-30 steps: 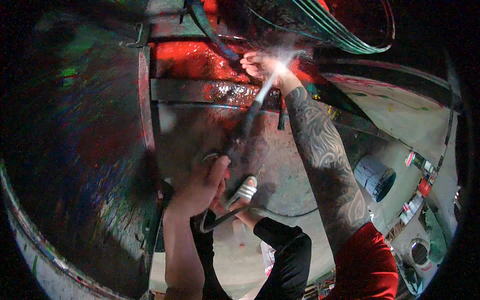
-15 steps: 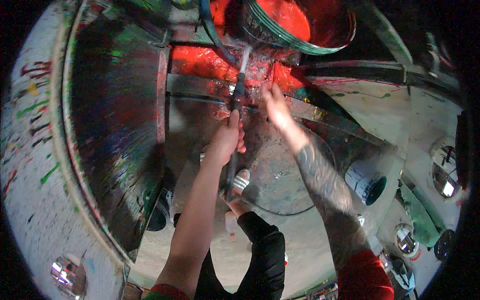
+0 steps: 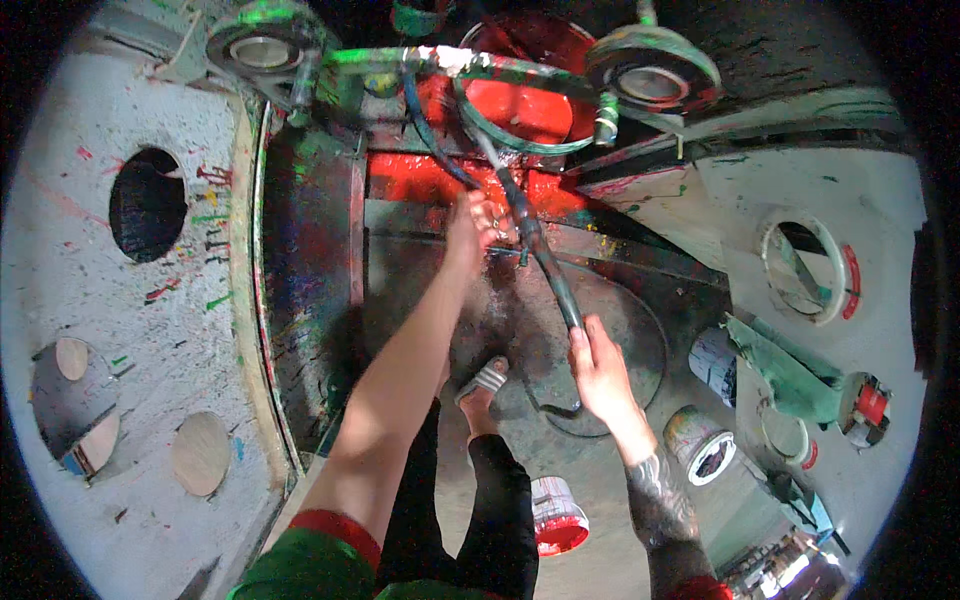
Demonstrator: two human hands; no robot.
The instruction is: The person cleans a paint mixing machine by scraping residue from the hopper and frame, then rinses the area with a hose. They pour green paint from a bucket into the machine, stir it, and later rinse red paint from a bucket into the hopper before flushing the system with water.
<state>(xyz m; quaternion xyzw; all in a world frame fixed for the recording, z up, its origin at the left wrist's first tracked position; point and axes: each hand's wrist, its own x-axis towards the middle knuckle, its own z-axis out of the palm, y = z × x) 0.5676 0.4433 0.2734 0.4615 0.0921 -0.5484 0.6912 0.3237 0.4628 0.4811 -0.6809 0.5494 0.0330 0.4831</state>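
In my right hand is the lower part of a long black spray wand, its fingers wrapped round it. The wand slants up and left, and a whitish jet leaves its tip toward a bucket of red paint. My left hand is at the front of a red-wet trough, left of the wand. Its fingers curl at the lower end of a dark blue hose; the exact grip is partly hidden.
A crossbar with two round wheels runs above the bucket. Painted panels rise on both sides. On the floor stand a white bucket with red paint and a splattered bucket. A thin black hose loops near my foot.
The wand has passed from my left hand to my right, which has drawn back toward me. My left hand has moved forward to the trough. The view has shifted, showing the crossbar and wheels.
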